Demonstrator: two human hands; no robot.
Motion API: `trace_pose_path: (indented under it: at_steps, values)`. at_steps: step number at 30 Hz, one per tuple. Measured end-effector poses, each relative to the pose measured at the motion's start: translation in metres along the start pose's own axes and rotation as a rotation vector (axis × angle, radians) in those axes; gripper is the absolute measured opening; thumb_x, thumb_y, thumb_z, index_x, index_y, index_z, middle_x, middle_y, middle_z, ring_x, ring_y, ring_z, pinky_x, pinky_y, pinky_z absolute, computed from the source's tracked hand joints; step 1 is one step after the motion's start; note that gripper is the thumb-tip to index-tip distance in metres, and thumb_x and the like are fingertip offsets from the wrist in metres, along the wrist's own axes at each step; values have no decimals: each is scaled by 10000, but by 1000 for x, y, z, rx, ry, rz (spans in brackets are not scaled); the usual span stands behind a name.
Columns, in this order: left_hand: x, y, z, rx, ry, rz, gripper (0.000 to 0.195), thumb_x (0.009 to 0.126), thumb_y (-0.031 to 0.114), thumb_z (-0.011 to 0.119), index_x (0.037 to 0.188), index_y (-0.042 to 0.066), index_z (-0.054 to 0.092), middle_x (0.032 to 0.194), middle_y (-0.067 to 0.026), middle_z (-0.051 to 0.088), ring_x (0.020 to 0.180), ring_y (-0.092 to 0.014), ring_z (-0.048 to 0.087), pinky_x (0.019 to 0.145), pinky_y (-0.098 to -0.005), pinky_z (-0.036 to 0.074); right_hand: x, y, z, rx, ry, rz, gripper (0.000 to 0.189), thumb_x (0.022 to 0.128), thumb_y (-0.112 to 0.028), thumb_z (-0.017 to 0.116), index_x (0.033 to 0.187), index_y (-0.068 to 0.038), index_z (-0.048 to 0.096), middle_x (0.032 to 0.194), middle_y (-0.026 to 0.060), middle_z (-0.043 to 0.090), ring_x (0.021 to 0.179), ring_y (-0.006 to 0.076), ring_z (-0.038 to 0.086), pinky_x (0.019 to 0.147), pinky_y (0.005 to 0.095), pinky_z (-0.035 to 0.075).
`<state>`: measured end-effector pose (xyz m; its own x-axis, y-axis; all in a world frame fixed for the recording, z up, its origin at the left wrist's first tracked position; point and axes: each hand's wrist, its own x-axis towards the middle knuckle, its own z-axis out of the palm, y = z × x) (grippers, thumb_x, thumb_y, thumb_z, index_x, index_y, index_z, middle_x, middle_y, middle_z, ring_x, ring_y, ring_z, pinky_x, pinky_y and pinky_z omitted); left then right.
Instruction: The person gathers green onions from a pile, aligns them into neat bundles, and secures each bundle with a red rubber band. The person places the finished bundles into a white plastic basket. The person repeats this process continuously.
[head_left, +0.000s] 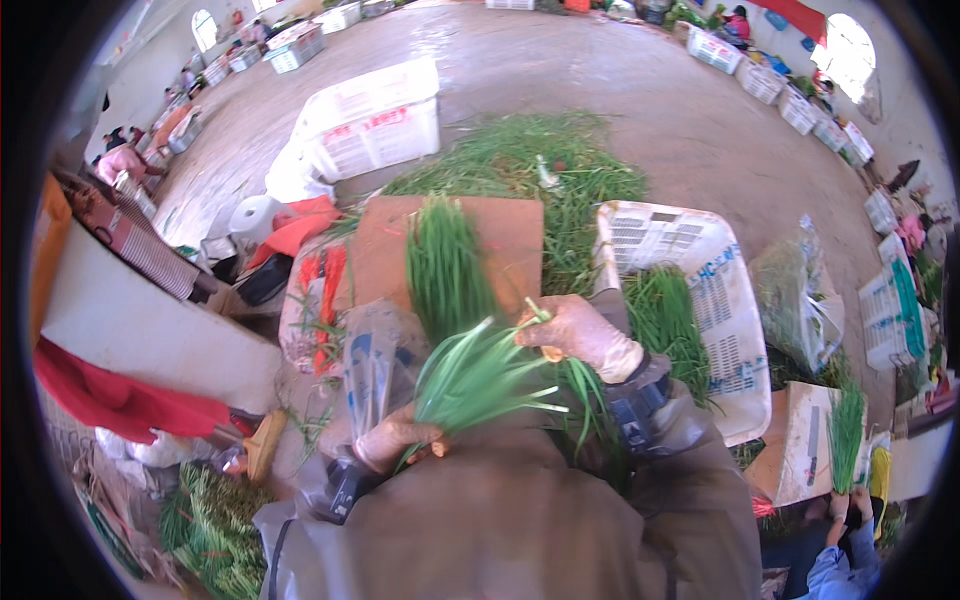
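Note:
A loose, fanned bunch of green chives (472, 379) with some pale ends lies across my lap, blurred by motion. My left hand (401, 439) grips it at the lower left. My right hand (581, 330), in what looks like a thin glove, pinches a few stalks (535, 313) just beyond the bunch's upper right end. Several loose leaves (585, 397) hang below that hand. Ahead of both hands, a neater pile of chives (446, 262) rests lengthwise on a brown board (514, 232).
A white plastic crate (727, 315) holding chives stands at my right. Red ties (330, 292) lie left of the board. Leaf scraps (517, 150) cover the floor ahead, beside another white crate (382, 135). At lower right, a co-worker's hands (850, 504) hold chives over a board.

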<state>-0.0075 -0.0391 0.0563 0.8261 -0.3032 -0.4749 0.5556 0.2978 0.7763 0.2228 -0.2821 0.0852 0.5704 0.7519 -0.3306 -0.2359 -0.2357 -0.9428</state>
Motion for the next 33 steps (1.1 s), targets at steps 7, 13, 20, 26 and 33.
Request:
trace_pose_path:
  at_steps: [7,13,20,26,33]
  values:
    - [-18,-11,-13,-41,78,-7,248,877,225,699,1013,27,638,767,-76,668,557,-99,568,465,-184,385,-19,-15,-71,244,222,-96,134,886,-155,716,867,-23,733,843,51,733,635,50,565,557,195,437]
    - [-13,-16,-27,-318,101,369,318,891,321,684,743,50,609,583,-15,486,458,-84,396,474,-252,292,-11,-8,-89,-73,550,-169,231,873,-135,727,1058,2,722,781,8,675,545,61,490,500,210,378]
    - [12,15,-4,-227,190,495,269,880,297,659,781,49,623,669,-38,570,479,-96,448,497,-223,351,-6,-14,33,398,114,-245,523,885,-310,760,1300,-24,619,1021,19,718,505,-9,417,456,156,338]
    - [18,18,24,-130,79,298,327,869,284,733,1018,-4,694,890,-92,701,623,-144,566,556,-260,434,22,1,56,425,254,-316,394,906,-349,746,1166,-70,646,733,-89,508,566,23,437,507,186,357]
    - [27,10,23,-184,40,247,389,902,251,711,1206,23,628,1063,-112,715,697,-135,602,624,-258,472,46,30,53,582,374,-348,528,885,-229,771,1328,-70,531,910,-27,650,754,57,567,648,205,445]
